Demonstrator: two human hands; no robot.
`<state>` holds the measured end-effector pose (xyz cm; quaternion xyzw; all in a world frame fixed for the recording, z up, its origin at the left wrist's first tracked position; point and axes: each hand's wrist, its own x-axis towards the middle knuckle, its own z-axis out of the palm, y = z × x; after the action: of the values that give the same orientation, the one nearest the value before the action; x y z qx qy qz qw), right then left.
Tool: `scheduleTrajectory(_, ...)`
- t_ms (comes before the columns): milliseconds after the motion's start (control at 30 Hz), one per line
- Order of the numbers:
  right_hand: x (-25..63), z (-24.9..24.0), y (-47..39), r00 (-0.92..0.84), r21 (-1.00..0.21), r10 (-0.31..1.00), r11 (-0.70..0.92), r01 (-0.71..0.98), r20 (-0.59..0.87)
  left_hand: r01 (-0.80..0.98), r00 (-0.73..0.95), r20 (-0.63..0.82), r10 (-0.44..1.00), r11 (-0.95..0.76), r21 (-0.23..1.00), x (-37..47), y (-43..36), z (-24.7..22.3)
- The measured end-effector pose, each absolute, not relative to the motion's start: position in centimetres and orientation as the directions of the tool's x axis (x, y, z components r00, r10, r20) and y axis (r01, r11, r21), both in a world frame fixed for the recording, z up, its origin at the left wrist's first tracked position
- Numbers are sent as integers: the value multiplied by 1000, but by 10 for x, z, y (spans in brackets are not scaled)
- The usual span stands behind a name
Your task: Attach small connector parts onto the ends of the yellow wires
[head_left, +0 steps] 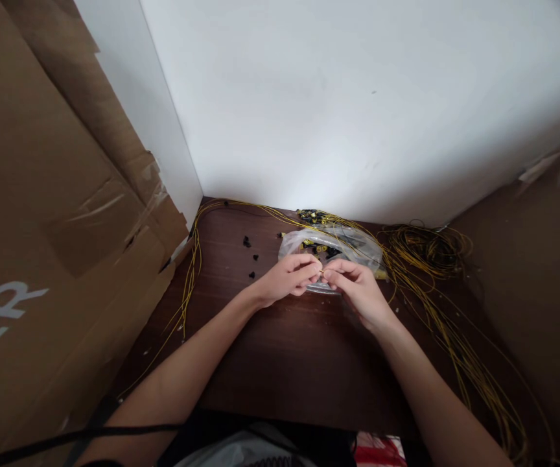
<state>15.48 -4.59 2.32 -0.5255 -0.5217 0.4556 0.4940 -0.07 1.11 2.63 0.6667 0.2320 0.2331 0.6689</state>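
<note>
My left hand [295, 275] and my right hand [355, 285] meet in front of me, fingers pinched closed. A short bit of thin yellow wire [321, 272] shows between the fingertips of both; the fingers cover the rest of it. Just behind them lies a clear plastic bag [367, 250] with small black and yellow connectors [316, 247] in it. More of these black and yellow parts [312, 216] sit at the back by the wall. Left of my left hand, several small black pieces [247, 242] are scattered on the dark brown tabletop [280, 363].
A coil of yellow and black wires [420, 250] lies at the back right, with long yellow strands [448, 337] trailing toward me. Other yellow wires [192, 272] run down the left edge. A large cardboard box [66, 194] stands left, a white wall [333, 117] behind, a brown panel [537, 279] right.
</note>
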Motion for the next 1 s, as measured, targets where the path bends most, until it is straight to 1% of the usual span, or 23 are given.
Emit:
scheduleTrajectory(67, 154, 24, -46, 51, -994, 998, 30, 104, 36, -23, 771, -28, 636, 73, 997, 0, 11, 25)
scheduleTrajectory(167, 154, 23, -45, 95, -990, 995, 19, 142, 33, 4, 715, -44, 698, 59, 998, 1, 13, 23)
scheduleTrajectory(267, 154, 21, -43, 122, -987, 992, 21, 162, 41, 51, 668, -16, 744, -25, 998, 1, 14, 21)
scheduleTrajectory(367, 154, 18, -42, 129, -981, 990, 39, 190, 64, 90, 642, 56, 764, -147, 985, 2, 14, 20)
scheduleTrajectory(500, 154, 15, -43, 111, -968, 988, 81, 239, 110, 119, 608, 183, 772, -317, 941, 2, 15, 17)
scheduleTrajectory(633, 153, 14, -44, 110, -950, 982, 112, 291, 150, 179, 590, 242, 770, -418, 891, 2, 14, 15)
scheduleTrajectory(700, 153, 13, -44, 118, -942, 980, 116, 314, 160, 238, 588, 302, 750, -517, 822, 2, 12, 15)
scheduleTrajectory(733, 152, 13, -45, 121, -939, 979, 115, 324, 162, 283, 590, 341, 732, -583, 762, 2, 11, 16)
scheduleTrajectory(800, 151, 12, -45, 129, -935, 979, 108, 338, 159, 392, 601, 413, 685, -702, 594, 2, 8, 18)
scheduleTrajectory(867, 151, 12, -44, 136, -937, 979, 101, 335, 154, 475, 613, 456, 645, -762, 440, 1, 6, 18)
scheduleTrajectory(900, 150, 12, -44, 141, -940, 978, 99, 327, 152, 498, 611, 468, 638, -770, 399, 1, 5, 18)
scheduleTrajectory(933, 150, 12, -44, 147, -944, 978, 96, 317, 149, 509, 601, 478, 640, -768, 388, 1, 4, 18)
scheduleTrajectory(1000, 150, 12, -44, 158, -950, 977, 88, 298, 140, 506, 570, 482, 665, -747, 431, 1, 4, 17)
